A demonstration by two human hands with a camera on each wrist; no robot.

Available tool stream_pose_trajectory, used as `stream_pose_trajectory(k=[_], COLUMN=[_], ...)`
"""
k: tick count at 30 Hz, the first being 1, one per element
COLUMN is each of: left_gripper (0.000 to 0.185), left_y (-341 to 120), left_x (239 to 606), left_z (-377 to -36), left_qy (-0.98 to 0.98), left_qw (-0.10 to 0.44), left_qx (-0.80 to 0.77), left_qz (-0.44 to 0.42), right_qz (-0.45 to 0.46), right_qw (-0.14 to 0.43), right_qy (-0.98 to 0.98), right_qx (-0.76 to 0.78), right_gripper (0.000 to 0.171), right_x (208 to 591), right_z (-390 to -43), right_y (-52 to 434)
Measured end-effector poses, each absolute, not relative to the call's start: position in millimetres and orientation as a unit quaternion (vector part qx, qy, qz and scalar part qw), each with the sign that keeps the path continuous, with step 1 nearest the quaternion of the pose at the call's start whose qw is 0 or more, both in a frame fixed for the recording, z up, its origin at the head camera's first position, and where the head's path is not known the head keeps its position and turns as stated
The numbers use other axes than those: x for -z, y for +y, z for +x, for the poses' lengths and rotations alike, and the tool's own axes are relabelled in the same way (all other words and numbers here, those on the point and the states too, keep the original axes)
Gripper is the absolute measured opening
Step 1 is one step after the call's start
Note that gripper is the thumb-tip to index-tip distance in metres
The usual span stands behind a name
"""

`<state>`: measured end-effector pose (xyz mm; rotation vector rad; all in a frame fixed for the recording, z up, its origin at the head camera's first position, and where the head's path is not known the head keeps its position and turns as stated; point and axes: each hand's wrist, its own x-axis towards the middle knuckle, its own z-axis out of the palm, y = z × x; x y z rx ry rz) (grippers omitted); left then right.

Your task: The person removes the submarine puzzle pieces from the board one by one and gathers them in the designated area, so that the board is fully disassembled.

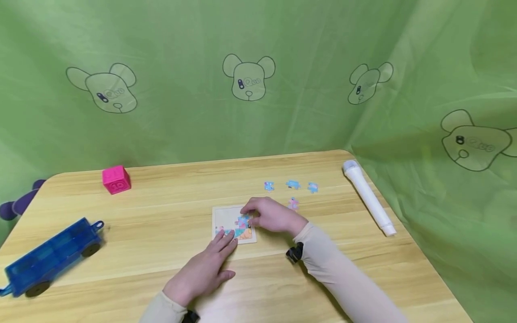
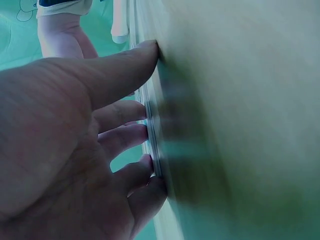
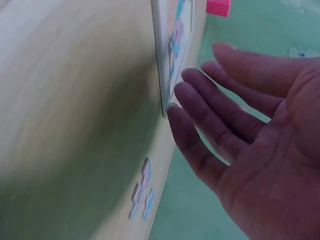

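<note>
A small square jigsaw puzzle in a pale tray [image 1: 214, 220] lies mid-table, its lower part filled with coloured pieces. My left hand [image 1: 203, 271] rests its extended fingertips on the tray's lower left part, thumb out to the side on the table. Over the tray's right edge hovers my right hand [image 1: 274, 215], its fingers loosely bent and thumb apart around a blue and pink puzzle piece [image 1: 242, 221] that sits in the tray. In the right wrist view, nothing shows between the fingers of that hand [image 3: 265, 130], which overlap the tray's corner [image 3: 162, 100].
Several loose puzzle pieces [image 1: 293, 184] lie beyond my right hand. A white microphone [image 1: 369, 197] lies along the table's right side. At the left are a pink cube [image 1: 116, 179] and a blue toy wagon [image 1: 52, 255]. Green cloth [image 1: 181, 125] hangs behind the table.
</note>
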<state>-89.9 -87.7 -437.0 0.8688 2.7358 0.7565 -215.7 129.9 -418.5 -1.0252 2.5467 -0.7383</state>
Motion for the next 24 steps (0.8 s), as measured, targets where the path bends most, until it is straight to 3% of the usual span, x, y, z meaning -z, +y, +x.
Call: stream_pose_trajectory(k=[14, 24], left_gripper=[0.069, 0.068], left_y=[-90.7, -90.0], left_x=[436.4, 436.3], left_z=[-89.3, -89.7], left_qy=[0.921, 0.918], left_qw=[0.089, 0.085], left_qx=[-0.246, -0.249], left_qz=[0.289, 0.296], right_qz=[-0.351, -0.332], right_qw=[0.135, 0.139], right_qy=[0.911, 0.919], right_qx=[0.169, 0.16], right_gripper=[0.038, 0.032], right_x=[425.0, 422.5], right_z=[-212.8, -210.5], right_y=[110.6, 108.6])
